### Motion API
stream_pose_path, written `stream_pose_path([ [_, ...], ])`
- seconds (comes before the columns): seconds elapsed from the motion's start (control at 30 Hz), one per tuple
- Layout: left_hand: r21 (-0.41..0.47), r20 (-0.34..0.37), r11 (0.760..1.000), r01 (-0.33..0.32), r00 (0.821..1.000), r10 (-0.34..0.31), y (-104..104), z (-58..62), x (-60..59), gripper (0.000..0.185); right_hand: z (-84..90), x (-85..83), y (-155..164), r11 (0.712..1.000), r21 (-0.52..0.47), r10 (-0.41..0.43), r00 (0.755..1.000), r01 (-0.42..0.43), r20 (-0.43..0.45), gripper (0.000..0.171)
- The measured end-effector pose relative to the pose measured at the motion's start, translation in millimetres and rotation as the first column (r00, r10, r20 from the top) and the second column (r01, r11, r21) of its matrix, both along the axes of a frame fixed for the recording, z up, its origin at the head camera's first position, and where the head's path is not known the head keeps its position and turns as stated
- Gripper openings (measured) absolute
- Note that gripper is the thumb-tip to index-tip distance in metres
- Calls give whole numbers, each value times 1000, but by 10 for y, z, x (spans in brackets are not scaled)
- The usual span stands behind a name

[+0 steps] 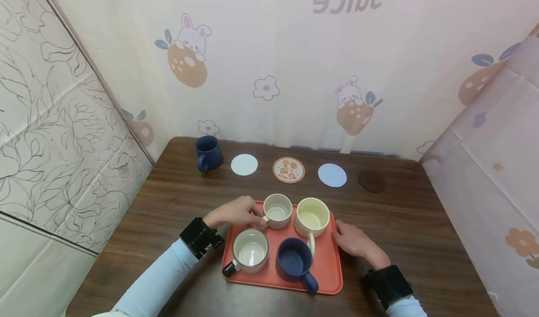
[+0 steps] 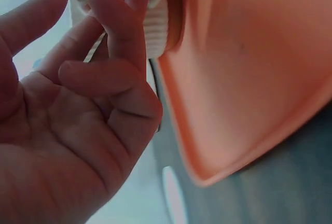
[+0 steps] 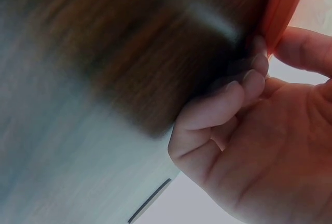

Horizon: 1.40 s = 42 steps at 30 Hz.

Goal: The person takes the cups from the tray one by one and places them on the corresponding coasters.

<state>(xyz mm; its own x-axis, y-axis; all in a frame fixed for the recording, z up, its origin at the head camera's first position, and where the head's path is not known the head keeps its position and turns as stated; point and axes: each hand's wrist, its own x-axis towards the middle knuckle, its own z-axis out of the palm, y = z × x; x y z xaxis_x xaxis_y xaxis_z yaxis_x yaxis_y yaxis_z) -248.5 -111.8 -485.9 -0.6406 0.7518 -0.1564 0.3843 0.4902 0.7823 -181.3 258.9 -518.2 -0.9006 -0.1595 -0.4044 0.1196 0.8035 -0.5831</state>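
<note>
My left hand grips the handle of a small cream mug at the back left of the coral-red tray. In the left wrist view a finger of the left hand hooks through that handle. My right hand pinches the tray's right rim, and the right wrist view shows its thumb and curled fingers at the red edge. Also standing on the tray are a pale yellow mug, a white mug with a dark rim and black handle, and a navy mug.
Along the back of the wooden table stands another navy mug. To its right lie a white coaster, a printed coaster, a pale blue-white coaster and a dark brown coaster. A printed curtain hangs behind.
</note>
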Motion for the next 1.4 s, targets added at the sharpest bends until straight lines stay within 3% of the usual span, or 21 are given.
stream_pose_path([
  [0.13,80,144,997,-13,990,1,-72,-167,-61,23,4,1,-8,1000,-1,-4,1000,4,-1,20],
  [0.27,134,275,990,-32,961,-6,-98,-270,-73,24,-16,6,-4,1000,-1,-4,1000,4,-4,21],
  [0.43,193,371,979,-63,928,-13,-79,-276,-44,21,-47,7,-1,1000,0,-6,1000,6,-7,22],
  [0.67,218,422,968,-124,906,21,-95,-321,-45,19,-51,13,-4,1000,-12,-14,1000,14,-3,20],
  [0.9,266,464,952,-149,886,9,-141,-327,-39,22,-52,12,8,1000,-8,0,1000,-1,-8,22],
  [1.13,270,411,942,-200,909,75,-218,-222,-64,19,-51,7,15,1000,5,-6,1000,6,-7,21],
  [1.4,287,376,918,-274,914,155,-277,-144,-95,24,-32,12,8,1000,-1,-3,1000,3,-15,21],
])
